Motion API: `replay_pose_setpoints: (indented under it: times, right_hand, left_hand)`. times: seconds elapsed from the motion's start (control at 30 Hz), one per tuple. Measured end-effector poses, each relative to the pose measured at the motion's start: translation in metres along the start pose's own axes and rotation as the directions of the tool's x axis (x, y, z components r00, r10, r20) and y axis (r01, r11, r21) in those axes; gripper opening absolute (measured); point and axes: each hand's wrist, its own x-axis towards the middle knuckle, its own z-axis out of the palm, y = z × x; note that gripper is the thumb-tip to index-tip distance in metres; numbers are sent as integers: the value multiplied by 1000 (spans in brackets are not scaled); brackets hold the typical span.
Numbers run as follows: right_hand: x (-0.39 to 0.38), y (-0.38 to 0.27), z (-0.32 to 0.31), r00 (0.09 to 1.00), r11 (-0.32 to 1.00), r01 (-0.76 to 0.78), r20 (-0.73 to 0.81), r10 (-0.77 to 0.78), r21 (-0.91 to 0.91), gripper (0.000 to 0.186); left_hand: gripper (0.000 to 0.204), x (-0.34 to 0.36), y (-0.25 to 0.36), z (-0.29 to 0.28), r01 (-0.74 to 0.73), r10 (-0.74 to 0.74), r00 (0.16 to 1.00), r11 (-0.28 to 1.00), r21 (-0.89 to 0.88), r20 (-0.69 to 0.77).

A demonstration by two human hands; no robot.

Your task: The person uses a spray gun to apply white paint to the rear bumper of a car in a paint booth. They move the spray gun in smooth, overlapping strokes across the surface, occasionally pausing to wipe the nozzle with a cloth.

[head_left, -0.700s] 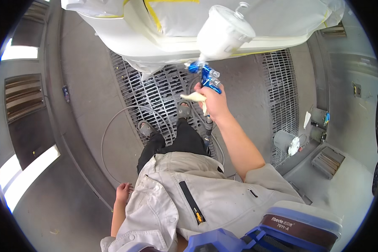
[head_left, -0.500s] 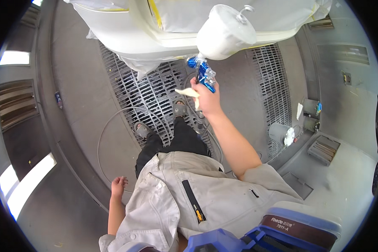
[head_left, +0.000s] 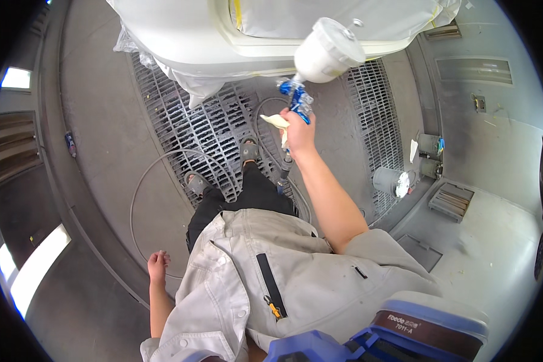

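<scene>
The largest thing is the white vehicle body (head_left: pixel 193 42), partly covered in pale masking sheeting (head_left: pixel 326 18) edged with yellow tape; its upper part is cut off by the top of the view. Below it the floor grating (head_left: pixel 214 136) runs under the person's feet. The spray gun (head_left: pixel 298 99) is in front of the body's lower edge, nearer the right hand (head_left: pixel 300 134) than the left. Its white cup (head_left: pixel 327 51) leans up and to the right, overlapping that edge in view; whether there is a gap cannot be judged. From the right fingers, the blue gun head lies ahead and slightly left, the handle's long axis running up-left out of the fist. Those fingers are wrapped around the handle; the trigger and most of the grip are hidden. The left hand (head_left: pixel 157 265) hangs well apart, low by the hip, its fingers loosely curled; I cannot tell whether the palm holds anything. Smallest is a pale yellow scrap (head_left: pixel 275 121) at the right fist, cloth or paper, hard to say which
</scene>
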Motion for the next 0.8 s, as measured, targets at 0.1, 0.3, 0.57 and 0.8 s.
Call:
replay_pose_setpoints:
  times: [0.1, 0.3, 0.57, 0.8]
  right_hand:
    - [-2, -5, -5, 995, 995, 84, -63, -81, 57, 12]
    - [37, -58, -57, 945, 973, -222, 259, 198, 68, 17]
    - [113, -97, -115, 986, 999, -33, -163, 36, 18, 15]
    - [109, -86, -114, 990, 984, -127, -48, 134, 126, 14]
  left_hand:
    - [19, -10, -24, 0, 34, -34, 999, 998, -62, -3]
    - [21, -33, -11, 45, 65, -62, 998, 990, 123, -32]
    - [24, -18, 64, 131, -90, 88, 995, 995, 36, 56]
    - [23, -49, 200, 236, -353, 297, 913, 918, 179, 279]
